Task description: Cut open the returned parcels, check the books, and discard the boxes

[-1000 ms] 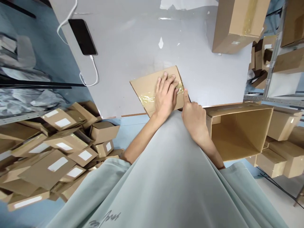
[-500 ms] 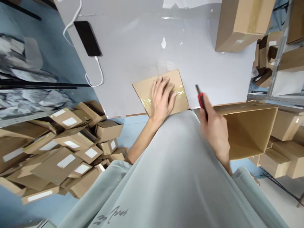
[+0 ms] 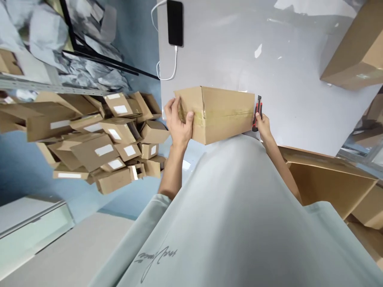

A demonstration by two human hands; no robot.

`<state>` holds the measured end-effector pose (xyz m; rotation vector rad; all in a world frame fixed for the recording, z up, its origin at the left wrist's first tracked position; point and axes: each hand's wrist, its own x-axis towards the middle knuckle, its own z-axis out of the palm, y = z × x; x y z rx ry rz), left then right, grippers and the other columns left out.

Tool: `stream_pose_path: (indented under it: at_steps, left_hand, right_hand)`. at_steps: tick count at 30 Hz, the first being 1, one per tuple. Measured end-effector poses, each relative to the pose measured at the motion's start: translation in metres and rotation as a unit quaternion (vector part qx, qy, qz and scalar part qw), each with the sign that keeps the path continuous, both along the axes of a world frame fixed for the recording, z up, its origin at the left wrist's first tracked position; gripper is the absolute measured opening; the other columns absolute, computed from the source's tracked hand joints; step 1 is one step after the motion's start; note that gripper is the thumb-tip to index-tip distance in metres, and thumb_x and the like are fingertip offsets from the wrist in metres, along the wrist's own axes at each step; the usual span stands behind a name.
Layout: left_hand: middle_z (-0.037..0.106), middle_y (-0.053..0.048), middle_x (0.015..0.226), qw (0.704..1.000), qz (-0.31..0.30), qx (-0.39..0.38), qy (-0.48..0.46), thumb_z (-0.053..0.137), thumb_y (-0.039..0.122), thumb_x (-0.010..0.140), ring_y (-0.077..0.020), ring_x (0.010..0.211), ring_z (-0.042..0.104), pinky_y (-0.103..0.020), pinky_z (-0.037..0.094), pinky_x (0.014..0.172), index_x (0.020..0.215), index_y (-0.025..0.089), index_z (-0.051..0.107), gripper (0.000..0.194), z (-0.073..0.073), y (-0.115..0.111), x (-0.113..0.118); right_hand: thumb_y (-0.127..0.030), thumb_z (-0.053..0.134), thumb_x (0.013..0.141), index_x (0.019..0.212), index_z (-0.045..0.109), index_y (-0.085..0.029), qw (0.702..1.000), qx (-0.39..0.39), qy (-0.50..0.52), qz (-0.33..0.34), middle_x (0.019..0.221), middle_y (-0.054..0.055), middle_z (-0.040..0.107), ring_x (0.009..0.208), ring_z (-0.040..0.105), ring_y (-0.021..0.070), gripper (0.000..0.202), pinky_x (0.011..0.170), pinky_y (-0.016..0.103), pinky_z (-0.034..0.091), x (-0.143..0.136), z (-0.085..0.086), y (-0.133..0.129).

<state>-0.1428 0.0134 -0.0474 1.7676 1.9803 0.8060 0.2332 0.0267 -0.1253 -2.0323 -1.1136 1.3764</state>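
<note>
A taped cardboard box (image 3: 227,113) lies tilted at the near edge of the grey table (image 3: 287,71), its long side facing me. My left hand (image 3: 179,123) grips the box's left end, thumb on one face and fingers at the end flap. At the box's right end, my right hand (image 3: 263,124) is closed on a red and black utility knife (image 3: 257,113), whose tip points away from me. Clear tape runs along the side of the box.
A phone (image 3: 175,23) with a white cable is at the table's far left. A larger carton (image 3: 356,48) stands at the right. Many boxes (image 3: 92,151) are piled on the left; an open carton (image 3: 326,183) sits below the right edge.
The box has been turned so its long side shows. My left hand has moved from its top to its left end. My right hand, still with the knife, has come to its right end. The view has shifted.
</note>
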Motion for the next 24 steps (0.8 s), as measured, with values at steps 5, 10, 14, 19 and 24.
stream_pose_path:
  at_steps: [5,10,14,19,24]
  left_hand:
    - [0.066,-0.013,0.159,0.997,-0.001,0.001,-0.076,0.033,0.089,0.111,-0.0289,0.152,0.064,-0.051,0.051,0.133,0.166,0.038,0.061,0.080,-0.019,-0.001,0.006]
    - [0.060,-0.014,0.174,0.977,-0.091,-0.077,-0.178,0.022,0.088,0.112,-0.0307,0.165,0.054,-0.050,0.039,0.142,0.170,0.030,0.058,0.090,-0.045,0.027,0.052]
    - [0.062,-0.014,0.173,0.956,-0.133,-0.120,-0.233,0.019,0.087,0.113,-0.0304,0.164,0.056,-0.051,0.042,0.141,0.169,0.026,0.061,0.093,-0.064,0.037,0.083]
    - [0.066,-0.015,0.169,0.936,-0.144,-0.153,-0.284,0.025,0.086,0.114,-0.0313,0.159,0.062,-0.054,0.047,0.137,0.165,0.025,0.065,0.089,-0.070,0.026,0.082]
    - [0.060,-0.017,0.174,0.920,-0.182,-0.144,-0.316,0.044,0.086,0.112,-0.0331,0.157,0.063,-0.051,0.056,0.128,0.173,0.027,0.056,0.086,-0.059,0.021,0.068]
  right_hand:
    - [-0.062,0.048,0.114,0.101,0.065,-0.020,0.995,0.029,-0.093,-0.007,0.090,0.004,0.068,0.085,0.063,0.0210,0.047,0.081,0.034,0.055,0.013,0.036,-0.007]
    - [-0.066,0.041,0.114,0.108,0.068,-0.019,0.968,0.068,-0.243,-0.004,0.094,0.008,0.070,0.089,0.066,0.0245,0.055,0.083,0.037,0.055,0.058,0.080,-0.023]
    - [-0.061,0.042,0.112,0.109,0.066,-0.019,0.953,0.070,-0.292,-0.036,0.096,0.009,0.071,0.091,0.068,0.0249,0.048,0.087,0.039,0.056,0.071,0.101,-0.037]
    - [-0.051,0.044,0.110,0.110,0.065,-0.020,0.954,0.050,-0.295,-0.020,0.097,0.009,0.072,0.088,0.068,0.0247,0.037,0.086,0.038,0.057,0.062,0.116,-0.047]
    - [-0.043,0.041,0.112,0.133,0.069,-0.018,0.907,0.081,-0.408,0.060,0.110,0.014,0.079,0.094,0.073,0.0285,0.042,0.093,0.041,0.056,0.036,0.154,-0.036]
